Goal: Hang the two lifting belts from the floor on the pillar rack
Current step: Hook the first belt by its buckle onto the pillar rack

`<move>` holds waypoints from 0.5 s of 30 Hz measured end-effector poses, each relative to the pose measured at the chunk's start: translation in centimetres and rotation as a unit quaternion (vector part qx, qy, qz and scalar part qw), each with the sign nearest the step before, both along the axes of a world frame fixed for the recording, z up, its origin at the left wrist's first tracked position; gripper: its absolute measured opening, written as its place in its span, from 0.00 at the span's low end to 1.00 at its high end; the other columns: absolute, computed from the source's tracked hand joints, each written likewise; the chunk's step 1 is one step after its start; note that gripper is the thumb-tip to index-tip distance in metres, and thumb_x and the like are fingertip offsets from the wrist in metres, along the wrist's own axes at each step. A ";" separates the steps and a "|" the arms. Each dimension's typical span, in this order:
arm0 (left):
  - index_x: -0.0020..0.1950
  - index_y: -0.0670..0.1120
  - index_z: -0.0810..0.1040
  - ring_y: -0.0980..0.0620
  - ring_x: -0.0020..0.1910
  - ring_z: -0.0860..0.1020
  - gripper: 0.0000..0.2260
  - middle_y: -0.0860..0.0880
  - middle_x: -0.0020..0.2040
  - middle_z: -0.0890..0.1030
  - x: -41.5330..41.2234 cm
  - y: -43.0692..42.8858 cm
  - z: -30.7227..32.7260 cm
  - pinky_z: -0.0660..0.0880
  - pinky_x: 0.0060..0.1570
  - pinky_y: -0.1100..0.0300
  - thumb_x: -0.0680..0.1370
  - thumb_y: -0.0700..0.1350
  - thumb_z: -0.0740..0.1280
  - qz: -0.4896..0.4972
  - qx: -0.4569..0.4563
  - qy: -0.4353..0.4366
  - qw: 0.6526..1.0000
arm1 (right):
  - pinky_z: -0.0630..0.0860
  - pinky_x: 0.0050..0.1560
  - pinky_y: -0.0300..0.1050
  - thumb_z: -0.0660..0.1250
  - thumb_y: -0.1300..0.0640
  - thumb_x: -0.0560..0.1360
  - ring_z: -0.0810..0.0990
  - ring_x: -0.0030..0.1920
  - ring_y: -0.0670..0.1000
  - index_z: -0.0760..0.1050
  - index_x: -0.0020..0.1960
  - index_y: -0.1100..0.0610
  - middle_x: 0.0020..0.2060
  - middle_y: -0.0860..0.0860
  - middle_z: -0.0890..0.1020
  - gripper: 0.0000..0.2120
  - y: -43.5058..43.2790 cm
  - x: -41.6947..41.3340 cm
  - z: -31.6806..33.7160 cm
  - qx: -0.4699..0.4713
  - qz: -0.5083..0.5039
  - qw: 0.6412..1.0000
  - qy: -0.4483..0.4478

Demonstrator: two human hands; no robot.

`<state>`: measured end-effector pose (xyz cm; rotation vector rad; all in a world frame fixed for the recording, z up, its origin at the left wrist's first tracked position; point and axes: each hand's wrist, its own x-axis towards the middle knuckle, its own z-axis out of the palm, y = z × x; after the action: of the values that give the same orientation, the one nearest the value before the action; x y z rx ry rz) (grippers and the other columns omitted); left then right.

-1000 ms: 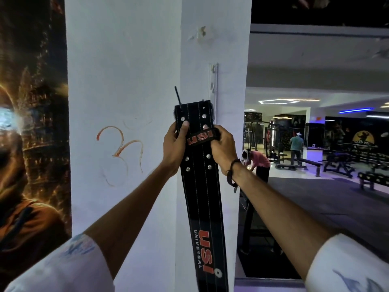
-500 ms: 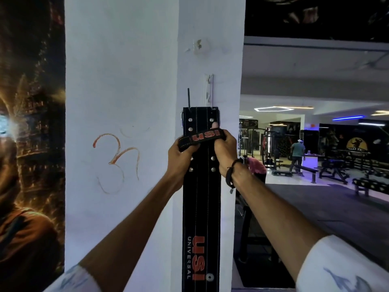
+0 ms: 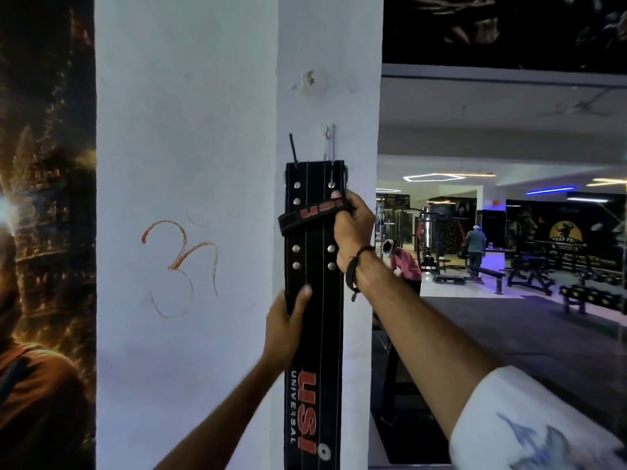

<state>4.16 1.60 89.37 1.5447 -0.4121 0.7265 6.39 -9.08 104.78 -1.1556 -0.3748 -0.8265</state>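
One lifting belt (image 3: 314,300) is up against the white pillar (image 3: 190,164), its top just under the rack strip (image 3: 328,140) (hooked or not, I cannot tell), and the second belt isn't in view. The right hand (image 3: 353,228) clamps the keeper loop while the left hand (image 3: 283,330) pinches the belt's left edge lower down. There's bare pillar to the left and open gym floor to the right, so plenty of room to move.

Both arms raised, left hand (image 3: 285,329) clasped lower with thumb forward, right hand (image 3: 353,222) clenched higher, wrist banded
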 end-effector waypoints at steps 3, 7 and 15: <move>0.43 0.47 0.77 0.55 0.38 0.78 0.19 0.53 0.35 0.80 -0.2 0.8 -3.9 0.75 0.37 0.60 0.78 0.62 0.63 0.010 0.045 0.050 0.998 | 0.77 0.52 0.39 0.67 0.56 0.78 0.80 0.49 0.48 0.82 0.56 0.55 0.42 0.43 0.82 0.09 -0.5 0.1 0.2 -0.015 -0.005 1.000 -0.011; 0.58 0.47 0.80 0.55 0.47 0.83 0.18 0.51 0.49 0.85 1.3 0.5 4.6 0.79 0.46 0.60 0.79 0.60 0.66 0.004 -0.015 0.007 1.000 | 0.80 0.53 0.48 0.68 0.54 0.77 0.83 0.49 0.51 0.82 0.53 0.52 0.44 0.48 0.84 0.06 0.3 0.2 -0.7 -0.035 0.013 0.999 0.001; 0.55 0.47 0.82 0.54 0.45 0.84 0.10 0.50 0.47 0.86 1.5 0.8 11.9 0.81 0.45 0.59 0.79 0.51 0.67 0.049 -0.093 -0.077 0.992 | 0.81 0.56 0.51 0.67 0.56 0.78 0.84 0.52 0.53 0.81 0.45 0.46 0.45 0.48 0.85 0.07 0.6 -1.0 -1.7 -0.018 0.040 0.999 0.005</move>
<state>5.66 2.38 101.30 1.3463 -0.3734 0.9380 5.34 -8.48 103.09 -1.1699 -0.4271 -0.7470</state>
